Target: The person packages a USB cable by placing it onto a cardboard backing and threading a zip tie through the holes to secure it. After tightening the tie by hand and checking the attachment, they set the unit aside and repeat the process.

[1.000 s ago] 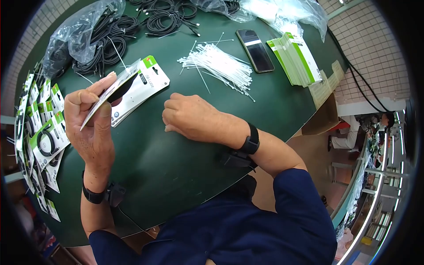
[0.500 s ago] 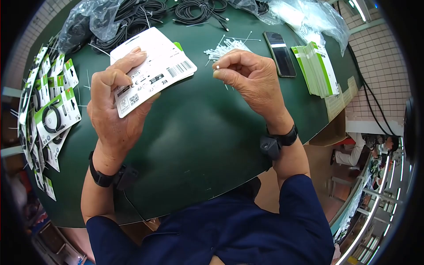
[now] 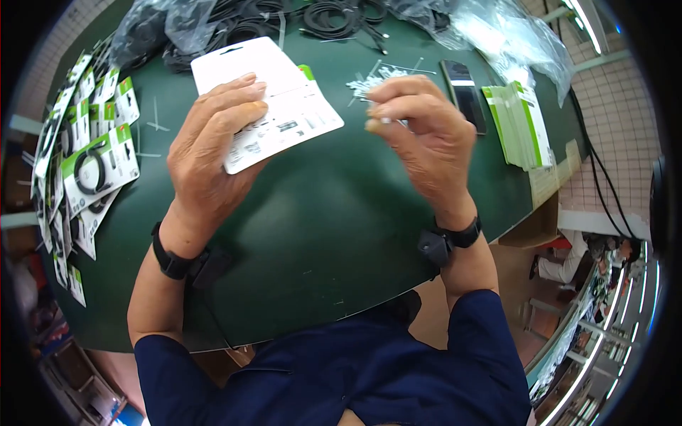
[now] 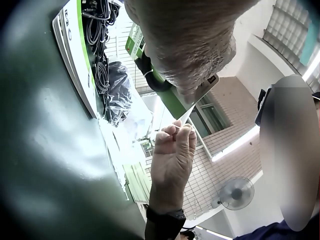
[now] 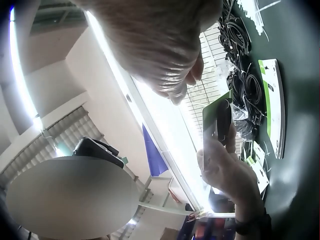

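My left hand [image 3: 206, 153] grips a white printed card [image 3: 305, 117], its back facing up. In the left wrist view a black cable coil [image 4: 156, 82] is on the card's other side. To the right, my right hand [image 3: 435, 138] pinches a small white tie end [image 3: 386, 121] between thumb and fingers, apart from the card in the head view. Behind the right fingers lies a pile of white cable ties [image 3: 366, 84], partly hidden. A stack of green and white cards [image 5: 274, 107] lies on the table, mostly covered by the held card in the head view.
Packed cable cards [image 3: 99, 167] are heaped at the left edge. Black cable coils [image 3: 330, 20] and clear plastic bags [image 3: 490, 32] lie at the back. On the right are a phone [image 3: 465, 96] and more green cards [image 3: 522, 128]. Loose ties [image 3: 158, 126] lie left of my left hand.
My left hand has turned the card from edge-on to back side up and moved right. My right hand has moved right from its curled pose and now pinches the white tie end.
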`<state>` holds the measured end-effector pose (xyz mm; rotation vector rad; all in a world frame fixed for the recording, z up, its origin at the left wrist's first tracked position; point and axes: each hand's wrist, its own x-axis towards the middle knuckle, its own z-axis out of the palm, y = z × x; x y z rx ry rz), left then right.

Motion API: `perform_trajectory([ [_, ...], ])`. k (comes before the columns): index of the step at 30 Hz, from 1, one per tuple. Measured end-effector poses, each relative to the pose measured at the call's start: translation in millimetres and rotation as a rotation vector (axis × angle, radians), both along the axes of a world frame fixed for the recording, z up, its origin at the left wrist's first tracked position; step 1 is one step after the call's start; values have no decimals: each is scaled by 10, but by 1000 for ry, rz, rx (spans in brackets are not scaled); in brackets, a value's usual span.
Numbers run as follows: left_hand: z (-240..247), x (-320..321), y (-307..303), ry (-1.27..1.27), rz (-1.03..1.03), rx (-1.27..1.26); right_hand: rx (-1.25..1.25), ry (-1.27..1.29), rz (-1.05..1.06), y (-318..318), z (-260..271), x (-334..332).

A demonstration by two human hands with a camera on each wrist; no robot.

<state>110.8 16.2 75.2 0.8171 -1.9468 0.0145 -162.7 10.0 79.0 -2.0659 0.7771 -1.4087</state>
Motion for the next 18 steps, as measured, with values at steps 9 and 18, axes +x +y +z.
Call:
perform_trajectory([
  [9,-101,41,-27,-37,-62,-99,-71,-358,121,288,145,131],
  [18,-114,9,-26,-59,-88,-123,-285,-218,74,328,164,201],
])
